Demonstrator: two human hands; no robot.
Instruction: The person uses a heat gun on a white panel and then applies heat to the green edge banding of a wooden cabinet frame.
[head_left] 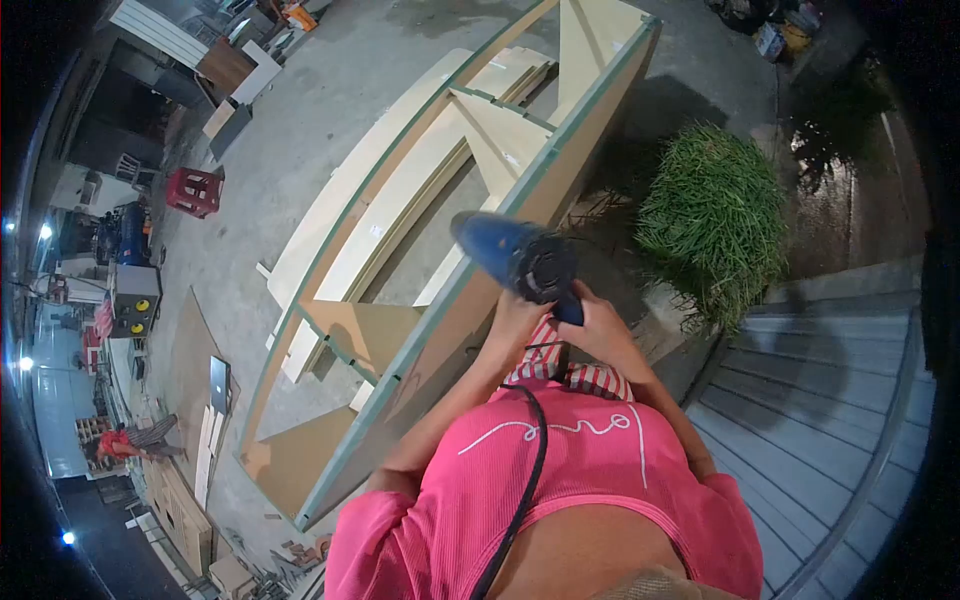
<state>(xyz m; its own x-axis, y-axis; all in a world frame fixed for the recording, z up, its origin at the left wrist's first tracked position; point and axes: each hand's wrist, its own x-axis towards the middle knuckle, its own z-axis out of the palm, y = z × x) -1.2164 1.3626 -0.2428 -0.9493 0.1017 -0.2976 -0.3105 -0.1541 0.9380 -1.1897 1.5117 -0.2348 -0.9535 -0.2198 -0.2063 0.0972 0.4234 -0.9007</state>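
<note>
The blue power tool [500,250] is held beside the green-edged frame [425,330]. Its handle is gripped by the right hand [602,328]; the left hand's [518,320] closure is hidden.

Illegible white script [575,428] on pink shirt [480,470]

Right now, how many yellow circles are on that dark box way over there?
2. Both are on the dark box, at the picture's left: an upper circle and a lower circle just below it. More could hide on sides I can't see.
</note>
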